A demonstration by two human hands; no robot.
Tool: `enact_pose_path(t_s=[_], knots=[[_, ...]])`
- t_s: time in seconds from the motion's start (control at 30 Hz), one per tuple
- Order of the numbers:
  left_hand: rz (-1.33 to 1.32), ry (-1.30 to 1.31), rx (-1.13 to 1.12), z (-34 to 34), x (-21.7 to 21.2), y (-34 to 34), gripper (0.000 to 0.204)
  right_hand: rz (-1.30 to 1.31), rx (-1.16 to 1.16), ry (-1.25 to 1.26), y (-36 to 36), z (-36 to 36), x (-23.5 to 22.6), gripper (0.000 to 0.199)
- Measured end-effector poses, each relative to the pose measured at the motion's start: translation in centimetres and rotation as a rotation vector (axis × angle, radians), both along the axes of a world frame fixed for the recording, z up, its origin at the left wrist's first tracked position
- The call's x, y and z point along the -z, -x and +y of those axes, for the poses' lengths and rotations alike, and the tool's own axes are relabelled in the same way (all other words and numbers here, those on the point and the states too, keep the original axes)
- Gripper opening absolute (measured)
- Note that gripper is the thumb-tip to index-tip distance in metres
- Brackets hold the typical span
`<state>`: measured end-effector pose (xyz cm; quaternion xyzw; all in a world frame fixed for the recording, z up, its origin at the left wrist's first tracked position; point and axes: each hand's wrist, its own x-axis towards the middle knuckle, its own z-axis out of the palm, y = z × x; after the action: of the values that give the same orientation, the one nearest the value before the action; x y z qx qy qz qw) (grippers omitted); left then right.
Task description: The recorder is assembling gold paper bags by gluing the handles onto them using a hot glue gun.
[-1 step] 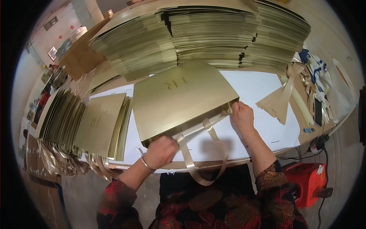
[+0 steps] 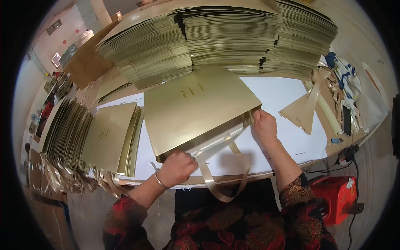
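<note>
A flat gold paper bag (image 2: 196, 110) lies on the white table top (image 2: 283, 98) with its open mouth toward me. My left hand (image 2: 177, 166), a bangle on its wrist, grips the mouth's near left corner. My right hand (image 2: 263, 125) pinches the mouth's right corner. A gold ribbon handle (image 2: 216, 183) loops from the mouth down over the table edge.
A tall stack of flat gold bags (image 2: 216, 37) fills the far side. Finished bags (image 2: 104, 137) lean in a row at the left. Loose gold ribbons (image 2: 312, 100) and clutter lie at the right. A red stool (image 2: 333, 196) stands on the floor.
</note>
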<state>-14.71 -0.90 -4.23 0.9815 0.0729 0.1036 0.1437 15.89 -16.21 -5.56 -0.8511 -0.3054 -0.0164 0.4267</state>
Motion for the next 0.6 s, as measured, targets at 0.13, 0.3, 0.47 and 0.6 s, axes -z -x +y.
enact_pose_path(t_s=[0.13, 0.3, 0.47, 0.6], knots=[[-0.125, -0.375, 0.328, -0.6, -0.8, 0.3, 0.023, 0.158, 0.009, 0.038, 2.3, -1.7, -1.5, 0.035], [-0.032, -0.488, 0.165, 0.9, -2.2, 0.7, 0.022, -0.119, -0.332, 0.091, 10.0, -3.8, -1.9, 0.019], [-0.028, -0.470, 0.022, -2.1, -5.1, -1.3, 0.010, -0.190, -0.385, 0.174, 10.2, -2.2, 1.3, 0.016], [-0.271, -0.166, -0.100, -3.3, -3.6, -6.4, 0.017, -0.051, -0.427, 0.175, 10.4, -1.6, 0.1, 0.017]])
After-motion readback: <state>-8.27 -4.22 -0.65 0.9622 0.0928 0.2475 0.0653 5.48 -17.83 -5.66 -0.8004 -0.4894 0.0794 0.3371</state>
